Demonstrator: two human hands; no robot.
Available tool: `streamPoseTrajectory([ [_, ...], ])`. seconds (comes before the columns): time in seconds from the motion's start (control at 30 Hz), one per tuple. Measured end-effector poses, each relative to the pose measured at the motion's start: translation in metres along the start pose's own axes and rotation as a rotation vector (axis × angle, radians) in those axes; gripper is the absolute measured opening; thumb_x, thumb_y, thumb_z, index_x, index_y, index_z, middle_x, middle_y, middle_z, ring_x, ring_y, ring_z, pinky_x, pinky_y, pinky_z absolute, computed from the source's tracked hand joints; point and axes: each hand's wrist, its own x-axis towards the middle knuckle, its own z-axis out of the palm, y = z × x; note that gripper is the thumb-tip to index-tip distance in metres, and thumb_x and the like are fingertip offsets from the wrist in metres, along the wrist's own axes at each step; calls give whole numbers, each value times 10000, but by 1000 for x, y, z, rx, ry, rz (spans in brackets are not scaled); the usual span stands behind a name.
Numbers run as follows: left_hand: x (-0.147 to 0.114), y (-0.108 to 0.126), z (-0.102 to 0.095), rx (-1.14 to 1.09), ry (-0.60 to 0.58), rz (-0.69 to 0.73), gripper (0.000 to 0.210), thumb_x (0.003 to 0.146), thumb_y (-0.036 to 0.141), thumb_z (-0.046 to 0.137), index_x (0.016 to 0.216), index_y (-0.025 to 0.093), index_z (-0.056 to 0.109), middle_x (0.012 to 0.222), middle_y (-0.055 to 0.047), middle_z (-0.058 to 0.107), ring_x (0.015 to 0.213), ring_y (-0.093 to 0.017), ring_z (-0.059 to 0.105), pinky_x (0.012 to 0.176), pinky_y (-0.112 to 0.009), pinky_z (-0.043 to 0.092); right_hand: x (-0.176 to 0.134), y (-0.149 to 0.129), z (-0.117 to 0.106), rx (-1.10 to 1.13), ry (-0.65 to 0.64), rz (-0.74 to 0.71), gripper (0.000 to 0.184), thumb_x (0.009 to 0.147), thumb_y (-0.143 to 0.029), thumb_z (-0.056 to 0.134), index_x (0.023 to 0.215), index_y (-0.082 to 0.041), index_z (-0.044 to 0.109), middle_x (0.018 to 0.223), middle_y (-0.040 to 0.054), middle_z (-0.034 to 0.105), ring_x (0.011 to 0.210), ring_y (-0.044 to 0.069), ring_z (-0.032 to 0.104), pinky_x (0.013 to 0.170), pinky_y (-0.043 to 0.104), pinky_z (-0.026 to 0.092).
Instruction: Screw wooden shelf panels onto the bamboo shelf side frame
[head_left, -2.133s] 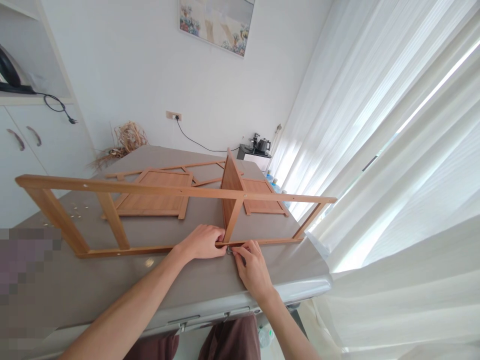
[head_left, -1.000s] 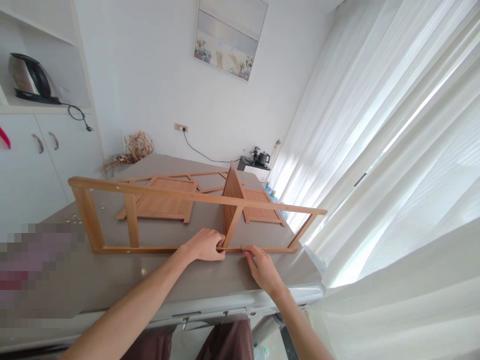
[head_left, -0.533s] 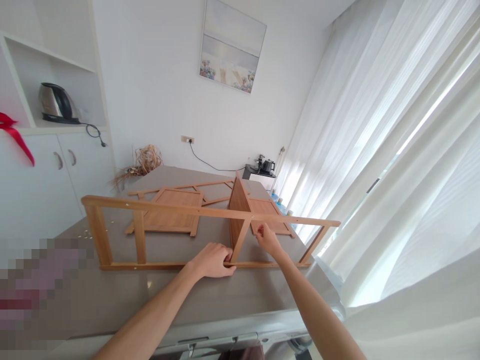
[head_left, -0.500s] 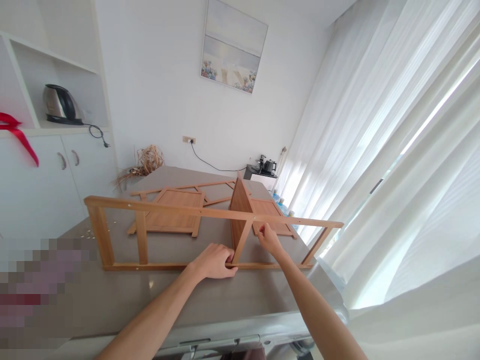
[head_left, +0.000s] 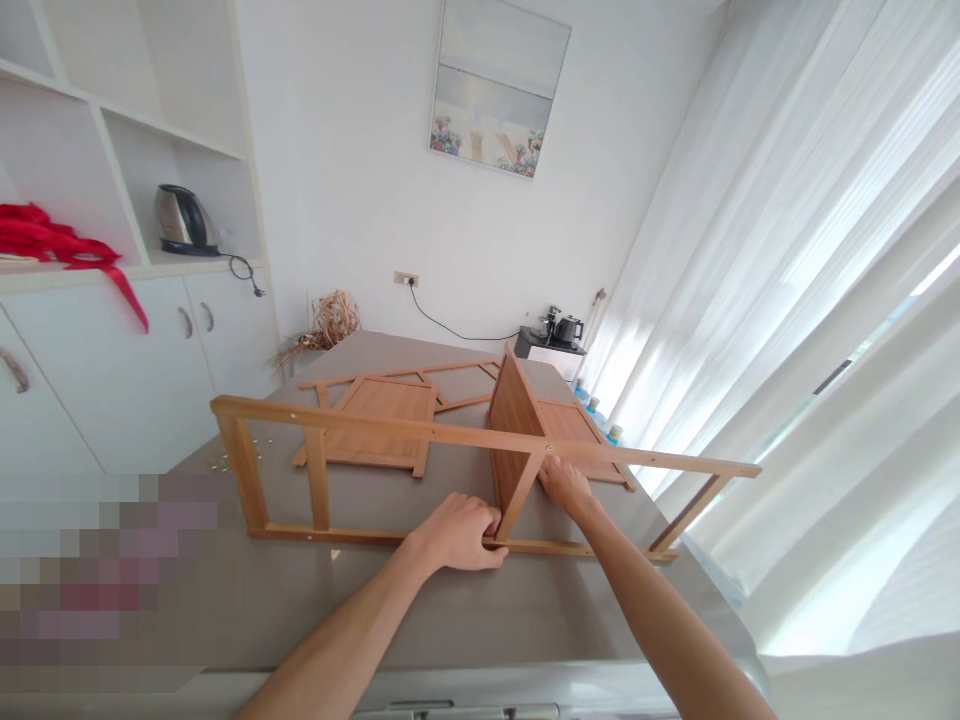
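raised from the lower rail (head_left: 367, 537) a second ago, my right hand (head_left: 568, 487) now meets the upright panel (head_left: 517, 420), right of center; its fingertips are hidden, so i cannot tell if they're together. my left hand (head_left: 459, 530), lower center, is clamped on the wooden frame (head_left: 480, 437), which stretches across mid-picture on the table (head_left: 480, 620).

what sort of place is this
Likely a home or small office: a kettle stands in a white shelf unit, a framed picture hangs on the wall, and long pale curtains hang at the right.
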Motion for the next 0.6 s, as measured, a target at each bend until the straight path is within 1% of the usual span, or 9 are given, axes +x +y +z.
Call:
streamPoseTrajectory([
  [0.07, 1, 1, -2, 5, -3, -7, 287, 738, 514, 615, 709, 230, 643, 756, -30, 710, 713, -228, 663, 645, -309, 426, -3, -1, -1, -9, 16, 23, 412, 993, -401, 424, 1111, -57, 617, 1086, 236, 668, 1049, 299, 650, 863, 381, 465],
  [0.2, 0, 5, -8, 39, -30, -16, 289, 759, 509, 611, 727, 222, 621, 799, -34, 710, 738, -230, 660, 647, -308, 414, -18, -5, -8, -4, 55, 73, 355, 971, -412, 488, 1082, -107, 633, 1053, 134, 691, 997, 227, 660, 881, 391, 481],
  [0.27, -6, 12, -12, 78, -15, -39, 280, 780, 499, 604, 791, 220, 612, 875, -49, 712, 793, -245, 660, 661, -317, 414, -28, -7, -14, 11, 95, 87, 319, 956, -360, 496, 1024, -96, 662, 1005, 183, 698, 1000, 260, 668, 857, 355, 476],
  [0.3, -11, 18, -14, 107, 25, -63, 276, 797, 490, 595, 844, 217, 603, 928, -63, 706, 844, -258, 657, 674, -324, 416, -32, -7, -18, 21, 120, 93, 314, 952, -346, 490, 1012, -93, 667, 981, 191, 701, 994, 273, 672, 841, 347, 475],
  [0.37, -25, 33, -14, 171, 130, -142, 256, 846, 447, 546, 929, 205, 565, 985, -98, 682, 932, -281, 639, 693, -340, 420, -39, -7, -27, 45, 181, 105, 340, 958, -342, 457, 1031, -82, 663, 936, 197, 704, 955, 283, 683, 808, 348, 480],
  [0.43, -40, 53, -9, 166, 236, -254, 227, 919, 415, 436, 967, 208, 515, 951, -97, 666, 893, -261, 640, 674, -340, 418, -43, -5, -38, 75, 244, 110, 366, 969, -353, 433, 1038, -74, 661, 900, 198, 702, 924, 284, 686, 789, 357, 482],
  [0.47, -46, 65, -5, 120, 254, -256, 220, 931, 413, 411, 982, 217, 497, 942, -86, 660, 877, -246, 640, 670, -336, 421, -45, -4, -43, 92, 273, 108, 363, 972, -354, 431, 1018, -82, 667, 894, 196, 701, 917, 278, 685, 787, 355, 481],
  [0.53, -51, 89, 6, -39, 229, -212, 219, 923, 439, 431, 1007, 242, 477, 885, -44, 646, 789, -205, 637, 657, -322, 432, -49, -1, -53, 131, 330, 96, 350, 981, -357, 432, 974, -106, 676, 901, 185, 698, 917, 260, 679, 796, 344, 475],
  [0.6, -42, 110, 19, -241, 203, -151, 213, 923, 442, 439, 1030, 260, 468, 855, -19, 633, 758, -181, 630, 657, -311, 451, -54, 2, -62, 173, 389, 80, 365, 1000, -363, 407, 960, -116, 673, 951, 176, 694, 946, 243, 667, 816, 326, 460],
])
